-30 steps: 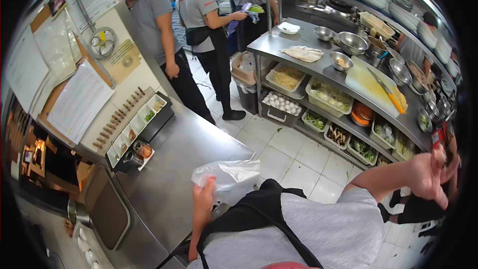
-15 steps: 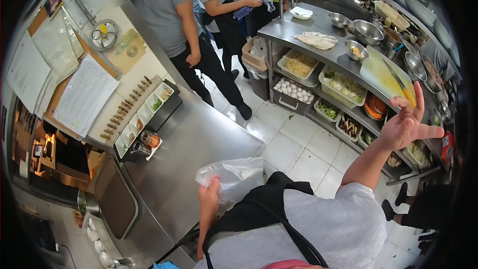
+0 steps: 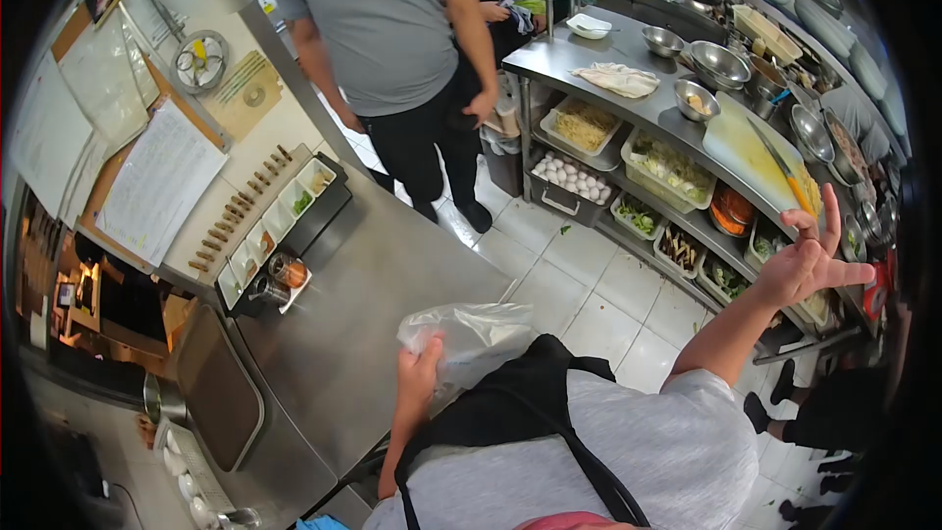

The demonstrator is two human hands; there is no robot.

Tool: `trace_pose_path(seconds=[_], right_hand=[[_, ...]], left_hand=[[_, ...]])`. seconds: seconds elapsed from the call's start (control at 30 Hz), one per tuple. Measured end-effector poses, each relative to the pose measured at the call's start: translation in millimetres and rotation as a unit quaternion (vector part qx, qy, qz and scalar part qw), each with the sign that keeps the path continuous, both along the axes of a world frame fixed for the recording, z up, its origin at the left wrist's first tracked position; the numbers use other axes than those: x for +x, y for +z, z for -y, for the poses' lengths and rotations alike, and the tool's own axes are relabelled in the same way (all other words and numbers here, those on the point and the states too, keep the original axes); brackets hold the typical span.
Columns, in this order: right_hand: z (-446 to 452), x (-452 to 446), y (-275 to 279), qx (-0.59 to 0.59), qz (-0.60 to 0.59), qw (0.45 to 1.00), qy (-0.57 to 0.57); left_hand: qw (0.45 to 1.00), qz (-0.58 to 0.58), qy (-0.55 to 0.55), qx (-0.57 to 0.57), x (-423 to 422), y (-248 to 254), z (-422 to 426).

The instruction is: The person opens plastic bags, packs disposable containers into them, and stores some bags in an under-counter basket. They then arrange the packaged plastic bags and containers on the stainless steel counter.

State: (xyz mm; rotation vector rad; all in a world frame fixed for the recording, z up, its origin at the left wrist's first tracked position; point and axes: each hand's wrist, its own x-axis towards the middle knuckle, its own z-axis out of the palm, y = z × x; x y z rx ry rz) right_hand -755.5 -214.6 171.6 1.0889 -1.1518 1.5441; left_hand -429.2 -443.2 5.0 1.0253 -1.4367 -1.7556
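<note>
While a brown tray is parked at far left, ingredients are kept apart in a row of small containers, presumably for easy reach. At the edge of the near tabletop, a plastic bag is gripped at its left end by the left hand, closed around it, apparently so the thin film is kept from slipping. Beyond, the aisle is partly blocked by a standing person. Across the floor, a knife is laid on a cutting board; the right hand is raised, fingers spread, nothing held.
</note>
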Motion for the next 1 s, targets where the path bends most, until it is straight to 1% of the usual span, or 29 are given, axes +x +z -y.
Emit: trace_pose_path(seconds=[0.13, 0.3, 0.37, 0.4, 0.43, 0.5, 0.63, 0.67, 0.7, 0.73, 0.77, 0.8, 0.83, 0.87, 0.9, 0.97, 1.0], right_hand=[[14, 2, 2, -0.004, 0.000, 0.999, 0.034], [42, 4, 6, 0.015, 0.001, 0.998, 0.053], [57, 9, 8, 0.022, 0.012, 0.998, 0.064], [63, 8, 6, 0.038, 0.005, 0.991, 0.127], [74, 15, 10, 0.031, 0.016, 0.991, 0.129], [88, 20, 12, 0.051, 0.013, 0.986, 0.158], [123, 43, 12, 0.081, 0.009, 0.969, 0.232], [136, 53, 9, 0.085, 0.014, 0.956, 0.282], [146, 68, 3, 0.110, 0.067, 0.942, 0.310], [159, 80, -4, 0.155, 0.058, 0.925, 0.343], [167, 89, -26, 0.200, 0.116, 0.911, 0.341], [175, 108, -36, 0.305, 0.136, 0.855, 0.396], [182, 119, -51, 0.418, 0.098, 0.793, 0.432], [183, 142, -48, 0.576, 0.095, 0.703, 0.405], [188, 158, -59, 0.621, -0.020, 0.683, 0.383], [194, 180, -100, 0.668, -0.098, 0.604, 0.424], [194, 189, -107, 0.709, -0.103, 0.549, 0.431]], left_hand=[[1.000, -0.015, 0.026, 0.008, 5, 3, -4], [0.999, -0.025, 0.048, 0.003, 22, -8, -7], [0.998, -0.034, 0.048, 0.025, 30, -10, -9], [0.998, -0.039, 0.047, 0.035, 34, -11, -10], [0.997, -0.038, 0.057, 0.034, 37, -12, -11], [0.996, -0.035, 0.077, 0.031, 43, -12, -15], [0.995, -0.022, 0.091, 0.039, 55, -15, -19], [0.994, -0.021, 0.097, 0.043, 57, -15, -20], [0.993, -0.021, 0.104, 0.045, 60, -15, -20], [0.993, -0.020, 0.109, 0.047, 63, -16, -20], [0.992, -0.017, 0.111, 0.048, 65, -18, -21], [0.993, -0.013, 0.111, 0.048, 66, -19, -20], [0.992, -0.018, 0.118, 0.041, 68, -18, -20], [0.992, -0.021, 0.120, 0.033, 69, -18, -21], [0.992, -0.023, 0.120, 0.026, 70, -17, -21], [0.993, -0.007, 0.116, 0.011, 74, -14, -20], [0.994, 0.002, 0.113, 0.003, 76, -13, -19]])
